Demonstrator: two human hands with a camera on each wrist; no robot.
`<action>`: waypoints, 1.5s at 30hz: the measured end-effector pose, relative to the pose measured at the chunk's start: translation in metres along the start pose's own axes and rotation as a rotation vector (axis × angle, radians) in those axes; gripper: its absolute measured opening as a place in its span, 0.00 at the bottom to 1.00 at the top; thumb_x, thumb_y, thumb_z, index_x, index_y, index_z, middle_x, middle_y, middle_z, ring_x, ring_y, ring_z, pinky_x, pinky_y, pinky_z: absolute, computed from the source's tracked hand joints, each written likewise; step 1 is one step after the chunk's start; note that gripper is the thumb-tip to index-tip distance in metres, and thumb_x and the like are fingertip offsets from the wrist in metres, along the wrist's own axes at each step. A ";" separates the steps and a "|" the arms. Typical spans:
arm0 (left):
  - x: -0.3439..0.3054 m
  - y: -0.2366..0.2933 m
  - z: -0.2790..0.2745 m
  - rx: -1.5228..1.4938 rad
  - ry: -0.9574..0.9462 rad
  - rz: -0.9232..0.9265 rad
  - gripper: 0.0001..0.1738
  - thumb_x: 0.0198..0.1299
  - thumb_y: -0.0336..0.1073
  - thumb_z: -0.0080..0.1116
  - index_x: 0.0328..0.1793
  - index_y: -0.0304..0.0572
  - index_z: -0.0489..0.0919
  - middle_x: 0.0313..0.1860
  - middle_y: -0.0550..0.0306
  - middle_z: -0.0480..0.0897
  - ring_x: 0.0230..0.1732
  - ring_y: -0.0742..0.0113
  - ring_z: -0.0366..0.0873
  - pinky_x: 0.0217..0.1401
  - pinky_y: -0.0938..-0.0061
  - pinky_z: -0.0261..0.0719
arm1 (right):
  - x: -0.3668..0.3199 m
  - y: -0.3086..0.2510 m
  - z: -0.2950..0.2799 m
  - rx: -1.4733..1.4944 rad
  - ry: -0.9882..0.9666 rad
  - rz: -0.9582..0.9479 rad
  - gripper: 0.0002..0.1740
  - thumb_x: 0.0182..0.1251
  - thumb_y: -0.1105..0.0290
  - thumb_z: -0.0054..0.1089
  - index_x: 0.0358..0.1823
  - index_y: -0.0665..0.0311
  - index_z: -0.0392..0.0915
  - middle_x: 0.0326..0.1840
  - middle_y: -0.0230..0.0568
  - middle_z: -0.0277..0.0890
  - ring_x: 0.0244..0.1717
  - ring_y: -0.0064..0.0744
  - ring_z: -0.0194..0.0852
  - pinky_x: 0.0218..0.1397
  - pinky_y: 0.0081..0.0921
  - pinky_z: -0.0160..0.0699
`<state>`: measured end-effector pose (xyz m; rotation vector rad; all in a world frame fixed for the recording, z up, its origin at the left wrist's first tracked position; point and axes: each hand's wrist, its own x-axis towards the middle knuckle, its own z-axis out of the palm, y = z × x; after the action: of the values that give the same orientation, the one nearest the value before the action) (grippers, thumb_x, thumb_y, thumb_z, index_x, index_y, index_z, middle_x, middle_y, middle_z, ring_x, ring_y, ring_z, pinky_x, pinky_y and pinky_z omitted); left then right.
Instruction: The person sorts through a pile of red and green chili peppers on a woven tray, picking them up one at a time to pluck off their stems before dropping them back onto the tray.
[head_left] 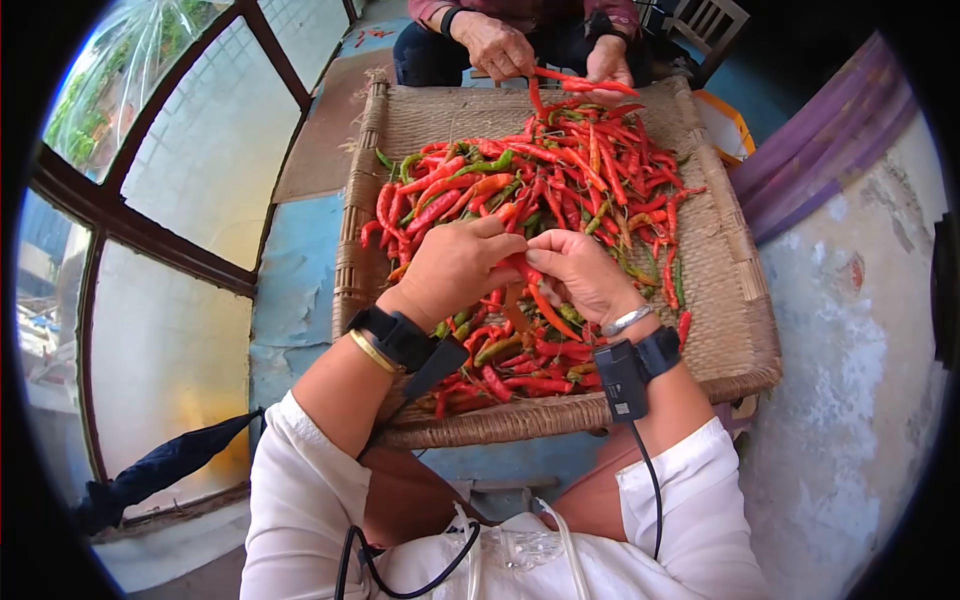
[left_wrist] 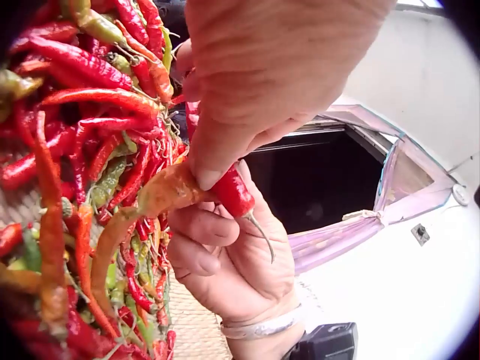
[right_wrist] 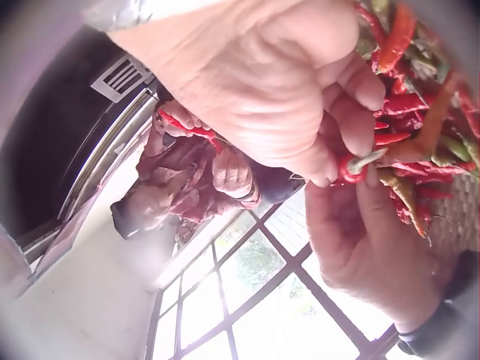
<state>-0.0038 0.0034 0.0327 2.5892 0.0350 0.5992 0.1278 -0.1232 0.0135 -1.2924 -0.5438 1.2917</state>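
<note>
My left hand [head_left: 452,265] and right hand [head_left: 590,278] meet over the chili pile [head_left: 560,180]. Between their fingertips is a red chili pepper [left_wrist: 236,195], its thin stem sticking out; both hands pinch it. An orange, wrinkled chili [left_wrist: 169,189] hangs from the same fingers, its curved end over the pile. In the right wrist view, the red chili's stem end [right_wrist: 352,171] shows between the fingertips of both hands, while most of its body is hidden by fingers.
The chilies lie on a woven tray [head_left: 720,290] with a thick rim. Across it another person's hands [head_left: 500,50] hold red chilies [head_left: 590,85]. Windows [head_left: 190,140] stand on the left, a whitish wall [head_left: 840,350] with a purple curtain [head_left: 830,145] on the right. A folded umbrella [head_left: 170,470] leans at the lower left.
</note>
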 end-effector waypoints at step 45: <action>-0.015 -0.047 0.020 -0.193 -0.012 -0.474 0.10 0.47 0.33 0.59 0.37 0.39 0.78 0.26 0.50 0.79 0.29 0.59 0.78 0.34 0.69 0.74 | 0.002 -0.025 -0.049 0.486 0.425 -0.355 0.10 0.62 0.65 0.52 0.41 0.63 0.71 0.30 0.35 0.75 0.29 0.22 0.75 0.29 0.18 0.74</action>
<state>-0.0049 0.0339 -0.0108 2.2806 0.5421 0.3879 0.1813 -0.1350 0.0210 -0.9646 -0.1308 0.7584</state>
